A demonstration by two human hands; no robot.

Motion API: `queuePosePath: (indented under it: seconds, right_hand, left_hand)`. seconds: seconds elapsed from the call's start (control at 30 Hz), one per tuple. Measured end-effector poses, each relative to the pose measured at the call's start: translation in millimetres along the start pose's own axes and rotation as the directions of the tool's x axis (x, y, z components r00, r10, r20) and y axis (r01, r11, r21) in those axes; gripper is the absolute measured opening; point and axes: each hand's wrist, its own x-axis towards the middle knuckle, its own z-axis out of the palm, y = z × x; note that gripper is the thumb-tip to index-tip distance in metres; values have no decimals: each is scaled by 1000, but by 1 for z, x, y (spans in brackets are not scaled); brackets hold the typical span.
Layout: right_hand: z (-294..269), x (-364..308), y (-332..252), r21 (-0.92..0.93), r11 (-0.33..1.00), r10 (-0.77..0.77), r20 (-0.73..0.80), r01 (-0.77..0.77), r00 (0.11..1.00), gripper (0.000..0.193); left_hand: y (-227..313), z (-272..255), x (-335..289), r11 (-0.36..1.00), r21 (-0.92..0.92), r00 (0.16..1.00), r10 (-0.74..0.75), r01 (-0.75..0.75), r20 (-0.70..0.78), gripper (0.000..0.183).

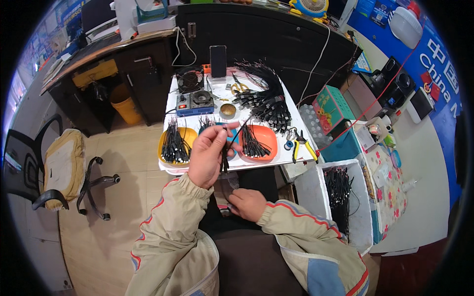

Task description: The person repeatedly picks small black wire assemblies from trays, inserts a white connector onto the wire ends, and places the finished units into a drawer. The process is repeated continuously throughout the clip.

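Black cabling (225, 164) — slender, dark, hanging in loose strands — is pinched between thumb and fingers of the left hand (207, 150) at the near edge of the white table (299, 118); the right hand (248, 203), at five o'clock from it, is curled, its contents uncertain. Relative to the left hand, a yellow tray (191, 133) at nine o'clock, an orange tray (270, 139) at three and a white box (364, 197) at four contain black leads (175, 147).

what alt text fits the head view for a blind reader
The left hand holds black cabling at the near edge of a white table, and the right hand is closer to the body. A yellow tray and an orange tray hold more cables.
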Motion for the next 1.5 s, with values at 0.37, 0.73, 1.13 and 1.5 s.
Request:
queuePosePath:
  seconds: [0.37, 0.73, 1.13, 1.5]
  right_hand:
    - [65, -7, 32, 149, 982, -139, 179, 113, 974, 20]
    - [-22, 40, 27, 876, 415, 391, 72, -246, 918, 22]
    - [-79, 88, 23, 969, 216, 605, -36, -120, 795, 14]
    - [-69, 71, 23, 622, 773, 329, -220, -128, 918, 9]
  left_hand:
    - [4, -11, -66, 923, 380, 996, 77, -57, -35, 17]
    - [0, -14, -59, 934, 337, 971, 180, -119, -159, 14]
    - [-20, -15, -62, 801, 584, 973, 220, -136, -74, 14]
    - [-25, 1, -49, 990, 85, 985, -96, 109, -141, 17]
